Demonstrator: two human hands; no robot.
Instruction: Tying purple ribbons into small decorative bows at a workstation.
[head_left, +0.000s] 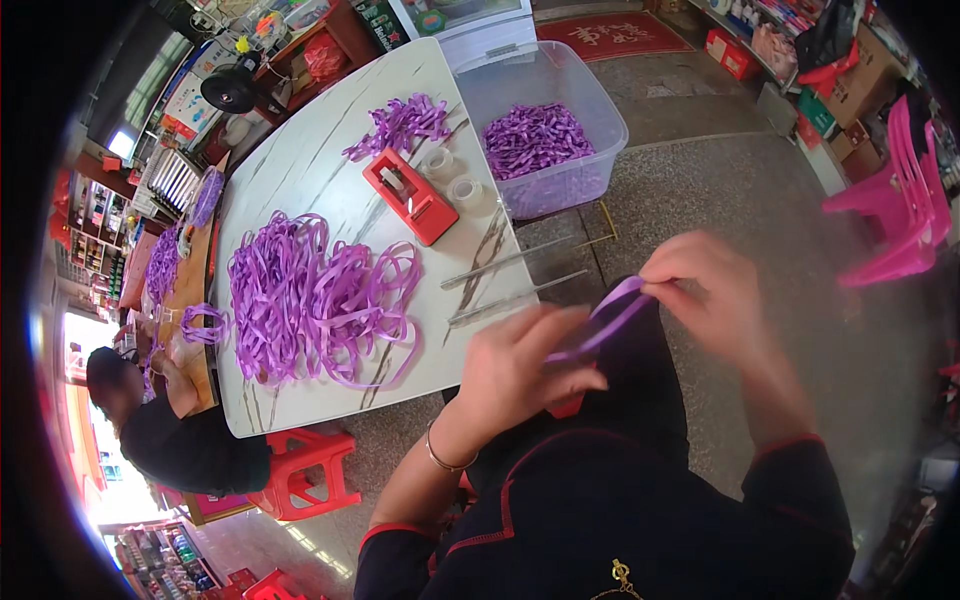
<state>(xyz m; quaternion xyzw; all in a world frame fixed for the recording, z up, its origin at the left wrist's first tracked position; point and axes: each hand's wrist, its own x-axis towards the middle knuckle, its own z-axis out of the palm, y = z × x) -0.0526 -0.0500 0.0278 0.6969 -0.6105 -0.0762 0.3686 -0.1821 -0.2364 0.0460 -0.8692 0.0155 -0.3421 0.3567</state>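
Note:
In front of my body, my right hand [700, 285] pinches a purple ribbon [617, 323] between thumb and fingertips. The ribbon bends into a narrow loop toward my left hand [520, 365]. That hand is blurred, with thumb and fingers apart, and the ribbon's lower strand runs into the gap between them. Whether it touches the fingers I cannot make out. On the marble-patterned table to my left lies a big heap of looped purple ribbons [290, 300]. Farther back are a red tape dispenser [410, 196] and a smaller pile of purple ribbon pieces [405, 125].
Two clear tape rolls [466, 192] stand beside the dispenser. Two thin metal rods [510, 265] jut past the table [340, 120] edge. A clear plastic bin [560, 190] holds purple ribbon pieces. Another person [165, 420] sits at left near a red stool [305, 475]. Pink chairs [905, 200] stand right.

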